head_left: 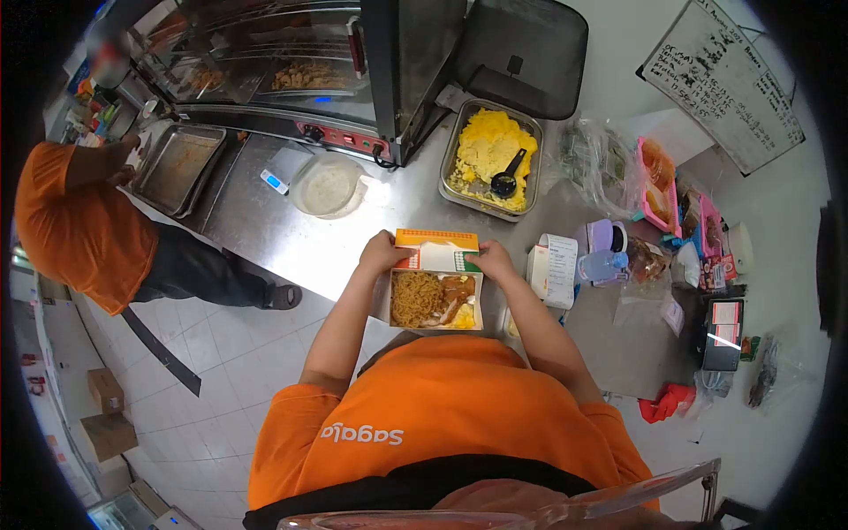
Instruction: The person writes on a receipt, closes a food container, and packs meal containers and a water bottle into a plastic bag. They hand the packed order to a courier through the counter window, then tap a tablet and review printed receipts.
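Two hands grip the open lid (437,255) of our meal box: our left hand (380,253) pinches its left edge, our right hand (495,261) its right, thumbs turned inward. From our fingers, the box's filled tray (480,302) lies directly toward our body, its long axis running side to side; neither hand looks clearly nearer. We see brown noodles (413,299) on the tray's left and yellow food (463,316) at its near right corner.

The person (450,389) near me wears one camera on their head, looking forward and down, close above both hands (382,253) and the table (265,230).
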Demonstrator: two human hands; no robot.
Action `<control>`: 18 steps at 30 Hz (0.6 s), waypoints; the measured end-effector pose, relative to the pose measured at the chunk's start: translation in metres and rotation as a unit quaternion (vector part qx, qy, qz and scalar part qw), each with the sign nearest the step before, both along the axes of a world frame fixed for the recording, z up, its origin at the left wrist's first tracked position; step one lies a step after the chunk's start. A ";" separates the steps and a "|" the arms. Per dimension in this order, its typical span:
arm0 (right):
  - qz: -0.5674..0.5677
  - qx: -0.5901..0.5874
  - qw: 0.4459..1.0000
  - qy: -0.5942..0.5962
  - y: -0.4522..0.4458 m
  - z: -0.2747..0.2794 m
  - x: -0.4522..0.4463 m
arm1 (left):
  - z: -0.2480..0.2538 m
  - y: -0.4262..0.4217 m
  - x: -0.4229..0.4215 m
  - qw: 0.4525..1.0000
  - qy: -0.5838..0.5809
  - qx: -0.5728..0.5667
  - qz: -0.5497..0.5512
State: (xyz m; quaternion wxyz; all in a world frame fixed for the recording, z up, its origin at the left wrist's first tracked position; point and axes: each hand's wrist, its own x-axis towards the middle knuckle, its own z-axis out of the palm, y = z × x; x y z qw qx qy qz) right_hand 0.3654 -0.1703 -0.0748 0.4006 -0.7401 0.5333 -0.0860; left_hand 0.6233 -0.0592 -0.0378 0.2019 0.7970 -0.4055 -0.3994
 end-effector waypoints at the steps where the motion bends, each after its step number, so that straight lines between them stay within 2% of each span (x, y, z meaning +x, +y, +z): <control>1: 0.007 -0.015 1.000 0.000 -0.001 0.008 0.003 | 0.002 0.001 -0.003 0.999 -0.027 -0.026 0.002; 4: -0.028 -0.133 0.990 0.023 0.016 0.059 0.024 | 0.035 -0.007 -0.016 0.990 -0.135 -0.039 -0.015; 6: 0.008 -0.121 0.988 0.098 0.025 0.112 0.039 | 0.067 -0.009 -0.028 0.978 -0.203 -0.030 -0.038; 7: 0.027 -0.114 0.984 0.137 0.027 0.127 0.044 | 0.080 -0.007 -0.036 0.971 -0.231 -0.028 -0.052; 9: 0.036 -0.114 0.984 0.133 0.025 0.134 0.042 | 0.096 0.001 -0.042 0.961 -0.263 -0.021 -0.080; 10: 0.042 -0.112 0.984 0.131 0.025 0.134 0.038 | 0.097 0.008 -0.044 0.963 -0.258 -0.045 -0.066; 12: 0.048 -0.124 0.990 0.049 0.027 0.137 0.025 | 0.099 0.020 -0.046 0.962 -0.252 -0.093 -0.039; 15: 0.060 -0.117 0.990 -0.042 0.027 0.144 0.000 | 0.098 0.046 -0.033 0.979 -0.047 -0.198 0.025; 18: 0.070 -0.053 0.988 -0.124 0.030 0.145 -0.023 | 0.091 0.072 -0.018 0.960 0.030 -0.277 -0.025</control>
